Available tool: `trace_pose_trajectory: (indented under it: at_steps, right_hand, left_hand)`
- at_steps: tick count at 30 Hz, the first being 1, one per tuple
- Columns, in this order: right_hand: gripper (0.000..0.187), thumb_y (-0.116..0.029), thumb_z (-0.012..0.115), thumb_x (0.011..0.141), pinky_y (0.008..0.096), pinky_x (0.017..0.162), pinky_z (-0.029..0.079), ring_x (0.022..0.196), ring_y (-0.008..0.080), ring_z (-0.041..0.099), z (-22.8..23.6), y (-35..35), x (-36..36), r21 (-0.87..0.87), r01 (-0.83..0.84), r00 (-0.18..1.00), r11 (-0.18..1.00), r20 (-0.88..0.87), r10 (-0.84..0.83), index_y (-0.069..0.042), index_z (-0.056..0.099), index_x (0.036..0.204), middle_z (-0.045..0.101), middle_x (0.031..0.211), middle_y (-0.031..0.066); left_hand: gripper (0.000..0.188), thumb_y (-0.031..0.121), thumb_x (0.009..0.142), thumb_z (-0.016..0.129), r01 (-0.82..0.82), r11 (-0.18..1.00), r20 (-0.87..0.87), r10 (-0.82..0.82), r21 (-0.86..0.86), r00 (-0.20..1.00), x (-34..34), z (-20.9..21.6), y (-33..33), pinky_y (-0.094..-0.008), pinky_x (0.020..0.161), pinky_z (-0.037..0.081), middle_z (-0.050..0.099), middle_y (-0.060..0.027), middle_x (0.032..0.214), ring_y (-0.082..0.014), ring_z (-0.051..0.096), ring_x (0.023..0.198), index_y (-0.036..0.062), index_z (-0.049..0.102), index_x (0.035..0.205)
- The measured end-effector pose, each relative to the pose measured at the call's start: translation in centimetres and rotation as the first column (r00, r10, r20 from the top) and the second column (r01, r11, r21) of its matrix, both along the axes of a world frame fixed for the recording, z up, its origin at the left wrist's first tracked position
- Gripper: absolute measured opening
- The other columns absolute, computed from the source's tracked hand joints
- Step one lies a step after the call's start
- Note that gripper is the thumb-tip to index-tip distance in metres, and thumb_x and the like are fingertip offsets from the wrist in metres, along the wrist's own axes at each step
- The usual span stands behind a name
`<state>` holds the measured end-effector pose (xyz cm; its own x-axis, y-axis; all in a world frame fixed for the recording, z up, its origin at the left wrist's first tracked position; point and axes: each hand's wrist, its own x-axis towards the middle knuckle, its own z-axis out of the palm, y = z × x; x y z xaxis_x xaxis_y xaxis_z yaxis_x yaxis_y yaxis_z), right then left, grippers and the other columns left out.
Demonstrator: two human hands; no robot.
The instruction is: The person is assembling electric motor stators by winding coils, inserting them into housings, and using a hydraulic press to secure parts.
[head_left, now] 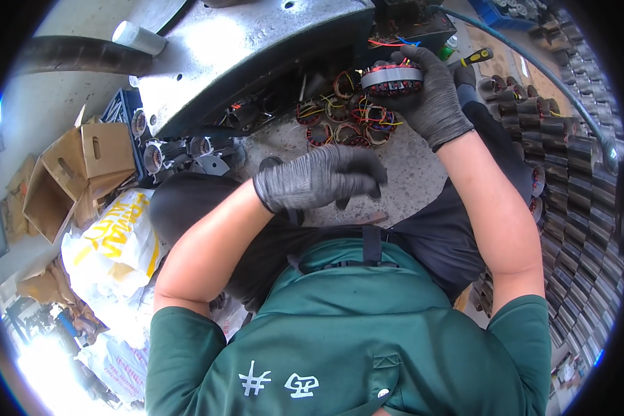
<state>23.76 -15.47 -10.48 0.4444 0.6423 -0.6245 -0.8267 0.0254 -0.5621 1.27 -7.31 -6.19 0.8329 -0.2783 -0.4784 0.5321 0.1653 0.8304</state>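
Note:
My right hand, in a dark grey knit work glove, grips a motor stator by its side. The stator is a silvery steel ring with dark windings and red, blue and yellow lead wires at its top. In the same kind of glove, my left hand hovers above my lap, fingers loosely bent and apart, with nothing visible in it. Several similar wound stators with coloured leads lie on the floor just beyond my hands.
A heavy metal bench spans the far side. Stacked dark metal cylinders line the right, near a yellow-handled screwdriver and a curved hose. Leftward are cardboard boxes, a white plastic bag and motor housings.

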Motion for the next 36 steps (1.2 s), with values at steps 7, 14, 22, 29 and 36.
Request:
trace_pose_trajectory:
  at_steps: [7, 14, 22, 29, 36]
  right_hand:
    - [0.046, -0.036, 0.074, 0.093, 0.0515, 0.088, 0.063, 0.095, 0.0276, 0.075, 1.4, -0.9, -0.6, 0.148, -0.210, 0.974, 0.967, 0.117, 0.194, -0.010, 0.061, 0.129, 0.075, 0.107, 0.0149]
    - [0.055, -0.044, 0.073, 0.096, 0.0391, 0.089, 0.063, 0.101, 0.0258, 0.073, 3.2, -1.4, -2.2, 0.292, -0.241, 0.970, 0.926, 0.112, 0.217, -0.005, 0.061, 0.132, 0.073, 0.113, 0.0154]
    - [0.056, -0.049, 0.070, 0.096, 0.0411, 0.104, 0.054, 0.114, 0.0234, 0.067, 4.5, -2.5, -2.3, -0.336, -0.352, -0.064, 0.874, 0.940, 0.335, -0.007, 0.060, 0.131, 0.067, 0.123, 0.0113]
    - [0.052, -0.041, 0.064, 0.094, 0.0456, 0.110, 0.054, 0.121, 0.0283, 0.067, 4.0, -2.8, -1.7, 0.403, -0.157, 0.983, 0.902, -0.021, 0.180, -0.005, 0.062, 0.132, 0.068, 0.130, 0.0130]
    - [0.054, -0.042, 0.070, 0.091, 0.0458, 0.111, 0.054, 0.119, 0.0282, 0.068, 4.6, -2.8, -2.6, 0.422, -0.165, 0.985, 0.891, 0.017, 0.174, -0.005, 0.064, 0.129, 0.070, 0.127, 0.0124]
  left_hand:
    - [0.049, 0.014, 0.094, 0.081, -0.821, 0.567, 0.384, 0.745, 0.067, 0.546, 1.7, -2.1, 1.1, -0.0336, 0.095, 0.057, 0.060, -0.0116, 0.129, -0.0189, 0.064, 0.110, 0.0031, 0.057, 0.136]
    - [0.043, 0.013, 0.083, 0.088, -0.674, 0.608, 0.706, 0.248, 0.420, 0.663, 1.5, -0.7, 1.1, -0.0326, 0.092, 0.053, 0.063, -0.0093, 0.119, -0.0217, 0.065, 0.107, 0.0068, 0.067, 0.119]
    - [0.046, 0.010, 0.080, 0.089, -0.838, 0.404, 0.792, 0.338, 0.366, 0.509, 2.6, 0.9, -0.4, -0.0355, 0.088, 0.057, 0.064, -0.0118, 0.118, -0.0245, 0.067, 0.104, 0.0061, 0.068, 0.121]
    - [0.049, 0.007, 0.087, 0.080, -0.834, 0.477, 0.593, 0.598, 0.277, 0.539, 1.9, 1.6, 0.0, -0.0358, 0.097, 0.055, 0.063, -0.0147, 0.125, -0.0246, 0.066, 0.114, 0.0029, 0.063, 0.133]
    - [0.058, 0.028, 0.093, 0.081, -0.844, 0.434, 0.798, 0.360, 0.315, 0.483, 1.9, 0.3, 1.1, -0.0406, 0.109, 0.048, 0.055, -0.0175, 0.138, -0.0306, 0.059, 0.128, 0.0040, 0.060, 0.142]
